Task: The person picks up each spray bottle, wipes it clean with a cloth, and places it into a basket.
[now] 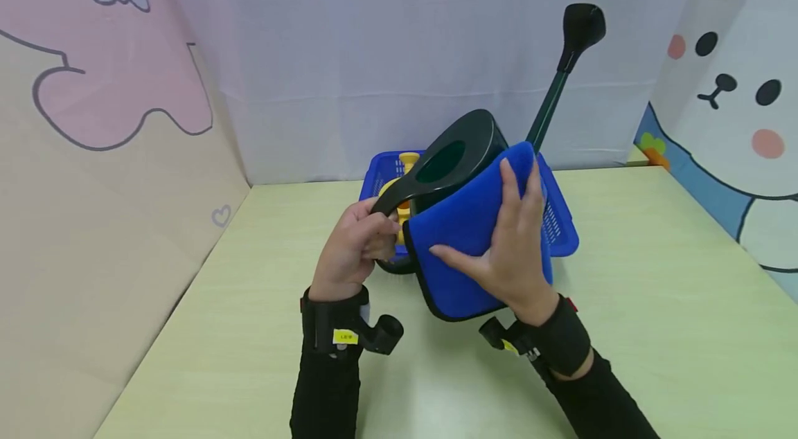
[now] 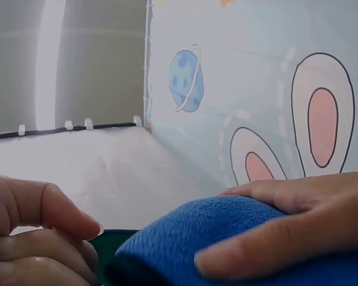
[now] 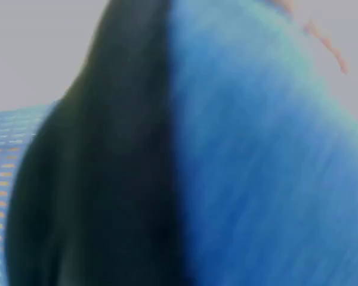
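Note:
A dark green watering can (image 1: 476, 138) with a long spout and black sprinkler head (image 1: 583, 27) is tilted in front of me in the head view. My left hand (image 1: 355, 245) grips its black handle, fingers curled round it. Over the can's near side lies a blue cloth (image 1: 458, 245) with black edging. My right hand (image 1: 517, 252) presses flat on this cloth, fingers straight and thumb spread. The left wrist view shows the cloth (image 2: 191, 238) under the right hand (image 2: 292, 229). In the right wrist view the blurred cloth (image 3: 274, 155) hides most of the can.
Behind the can, a blue perforated basket (image 1: 564, 235) stands on the pale table (image 1: 249, 328), with yellow items (image 1: 408, 160) inside. A white curtain (image 1: 374, 51) hangs at the table's back edge. Printed cartoon panels flank both sides.

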A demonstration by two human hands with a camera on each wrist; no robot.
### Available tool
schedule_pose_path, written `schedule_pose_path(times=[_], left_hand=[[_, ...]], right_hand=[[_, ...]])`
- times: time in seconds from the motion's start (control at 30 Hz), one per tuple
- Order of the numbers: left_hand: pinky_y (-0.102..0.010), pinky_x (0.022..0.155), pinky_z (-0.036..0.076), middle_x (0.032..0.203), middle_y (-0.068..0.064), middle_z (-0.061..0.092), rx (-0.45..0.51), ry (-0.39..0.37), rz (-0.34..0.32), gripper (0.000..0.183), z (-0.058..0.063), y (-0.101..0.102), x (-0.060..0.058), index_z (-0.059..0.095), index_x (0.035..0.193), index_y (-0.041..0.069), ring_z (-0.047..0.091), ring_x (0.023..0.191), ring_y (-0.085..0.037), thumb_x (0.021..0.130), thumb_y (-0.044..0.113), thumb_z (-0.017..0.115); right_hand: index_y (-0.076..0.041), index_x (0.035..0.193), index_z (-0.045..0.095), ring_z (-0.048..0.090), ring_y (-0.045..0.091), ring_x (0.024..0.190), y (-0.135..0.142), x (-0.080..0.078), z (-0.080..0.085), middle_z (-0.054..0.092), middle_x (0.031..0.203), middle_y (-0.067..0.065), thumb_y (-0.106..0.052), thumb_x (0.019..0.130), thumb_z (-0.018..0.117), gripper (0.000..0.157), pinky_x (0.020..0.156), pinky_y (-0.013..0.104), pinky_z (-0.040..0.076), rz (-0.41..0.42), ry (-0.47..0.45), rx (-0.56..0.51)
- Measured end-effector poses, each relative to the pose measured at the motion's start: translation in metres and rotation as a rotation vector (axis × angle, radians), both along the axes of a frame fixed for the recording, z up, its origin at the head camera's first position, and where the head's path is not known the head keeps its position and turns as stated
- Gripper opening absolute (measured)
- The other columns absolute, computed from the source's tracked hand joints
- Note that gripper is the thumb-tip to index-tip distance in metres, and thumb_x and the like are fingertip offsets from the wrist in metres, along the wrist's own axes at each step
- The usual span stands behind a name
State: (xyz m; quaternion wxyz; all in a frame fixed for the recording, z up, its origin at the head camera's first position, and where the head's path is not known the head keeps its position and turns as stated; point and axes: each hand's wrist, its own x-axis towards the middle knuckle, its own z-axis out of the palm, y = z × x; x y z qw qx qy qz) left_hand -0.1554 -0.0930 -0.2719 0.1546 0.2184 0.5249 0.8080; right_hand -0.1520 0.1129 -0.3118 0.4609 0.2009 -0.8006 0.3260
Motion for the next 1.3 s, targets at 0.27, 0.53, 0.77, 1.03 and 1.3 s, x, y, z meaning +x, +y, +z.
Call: schedule_pose_path(times=[0.27,0.53,0.77,1.03,1.3], left_hand=[[-0.021,0.043,0.017,0.049,0.009,0.034,-0.007,-0.009,0.005,0.015,-0.008,-0.003,-0.005,0.049,0.071,0.012,0.031,0.039,-0.003,0.08,0.001,0.044],[-0.023,0.044,0.015,0.051,0.008,0.035,-0.001,-0.029,-0.037,0.013,-0.008,-0.001,-0.006,0.05,0.073,0.011,0.032,0.039,-0.004,0.08,0.002,0.043],[-0.025,0.044,0.013,0.051,0.007,0.034,0.011,-0.021,-0.069,0.013,-0.01,-0.001,-0.006,0.049,0.073,0.011,0.027,0.04,-0.008,0.08,0.001,0.044],[-0.026,0.044,0.011,0.05,0.007,0.033,0.019,0.011,-0.11,0.015,-0.01,-0.004,-0.005,0.049,0.071,0.011,0.023,0.041,-0.01,0.08,0.001,0.044],[-0.027,0.045,0.011,0.051,0.007,0.034,0.03,0.002,-0.077,0.015,-0.012,-0.007,-0.006,0.05,0.071,0.012,0.023,0.041,-0.01,0.08,0.001,0.043]], right_hand=[[-0.014,0.146,0.014,0.017,0.044,0.134,-0.026,0.005,-0.016,0.011,0.147,0.024,-0.069,0.073,0.053,0.099,0.107,0.062,0.016,-0.112,0.144,0.1],[-0.009,0.141,0.025,0.023,0.042,0.132,-0.025,0.007,-0.013,0.019,0.144,0.023,-0.053,0.081,0.056,0.08,0.106,0.061,0.022,-0.108,0.185,0.011],[-0.001,0.138,0.028,0.026,0.041,0.132,-0.012,0.008,-0.002,0.021,0.144,0.026,-0.056,0.085,0.048,0.079,0.103,0.062,0.027,-0.014,0.021,-0.176],[-0.004,0.14,0.031,0.037,0.03,0.127,0.027,-0.002,0.012,0.031,0.146,0.012,-0.028,0.086,0.052,0.062,0.102,0.062,0.028,0.17,-0.138,-0.364],[-0.004,0.137,0.035,0.041,0.031,0.124,0.035,-0.013,0.004,0.034,0.144,0.013,-0.036,0.085,0.054,0.064,0.1,0.062,0.031,0.215,-0.125,-0.315]])
